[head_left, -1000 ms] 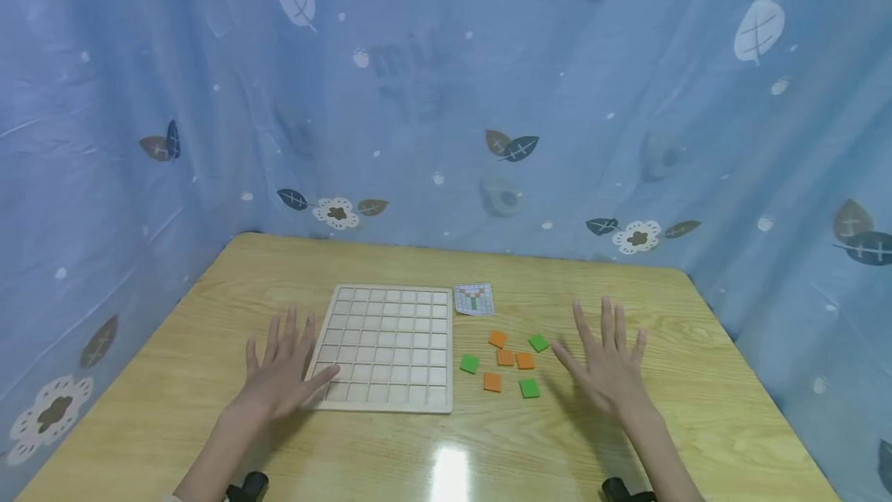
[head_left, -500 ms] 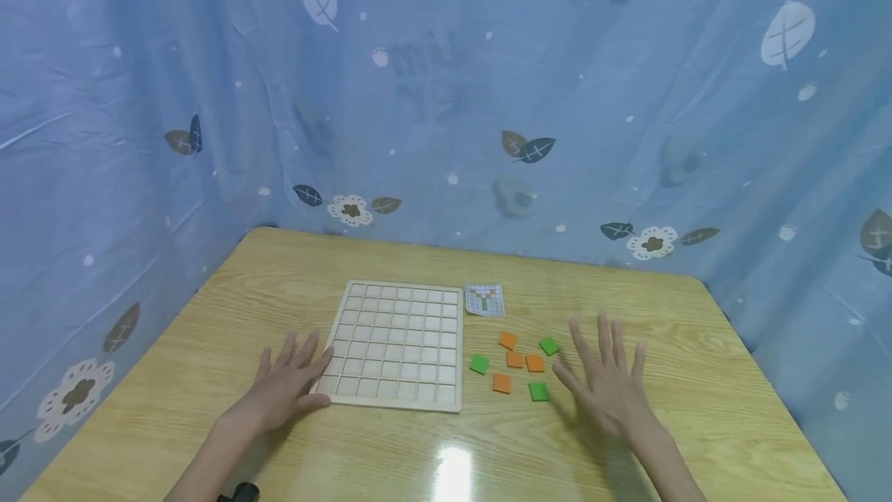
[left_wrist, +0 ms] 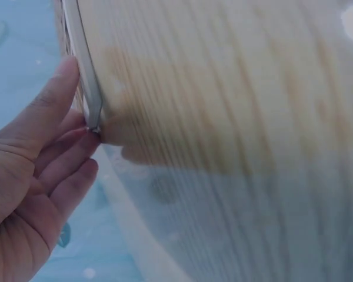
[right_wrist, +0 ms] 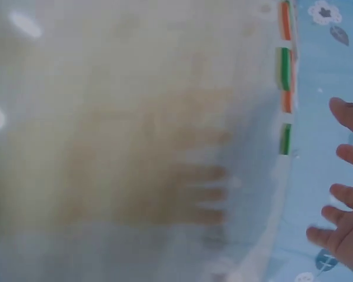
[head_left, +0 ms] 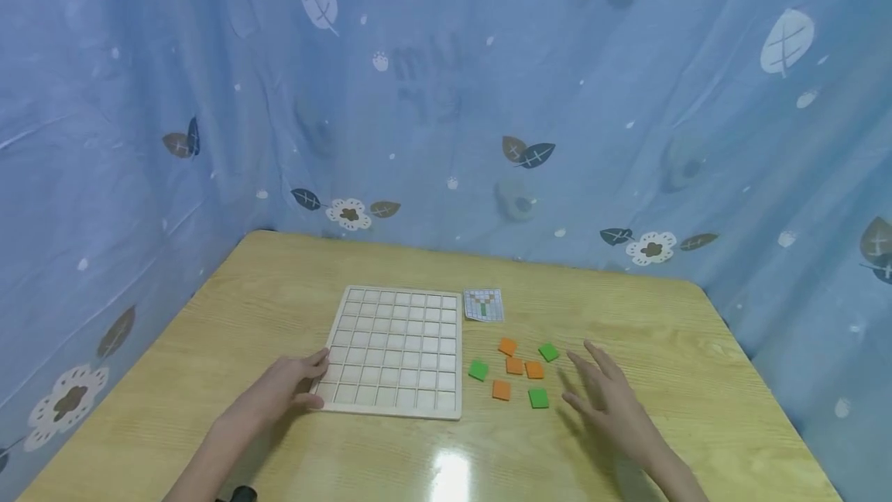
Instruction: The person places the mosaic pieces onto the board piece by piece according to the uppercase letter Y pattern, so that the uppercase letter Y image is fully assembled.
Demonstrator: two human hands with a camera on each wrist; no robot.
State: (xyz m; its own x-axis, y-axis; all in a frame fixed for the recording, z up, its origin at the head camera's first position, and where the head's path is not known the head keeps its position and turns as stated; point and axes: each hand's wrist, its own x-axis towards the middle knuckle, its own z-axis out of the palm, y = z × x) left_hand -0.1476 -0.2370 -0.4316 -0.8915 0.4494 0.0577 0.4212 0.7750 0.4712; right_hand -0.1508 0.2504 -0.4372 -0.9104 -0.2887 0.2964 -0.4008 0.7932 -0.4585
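A pale wooden grid board of square cells, with no tiles in it, lies left of the table's middle. My left hand pinches its near left corner; in the left wrist view the thumb is on one side of the board's edge and the fingers on the other. Right of the board lie several orange square tiles and 3 green tiles, the nearest to the right hand being a green tile. My right hand hovers beside them, fingers spread and holding nothing.
A small printed card with a coloured grid pattern lies at the board's far right corner. The wooden table is bordered by a blue patterned curtain at the back and sides. Light glares on the table's near part.
The left hand has gone from spread above the board's left side to gripping its near left corner. The right hand has dropped lower, its fingers less upright. The head view has shifted slightly.
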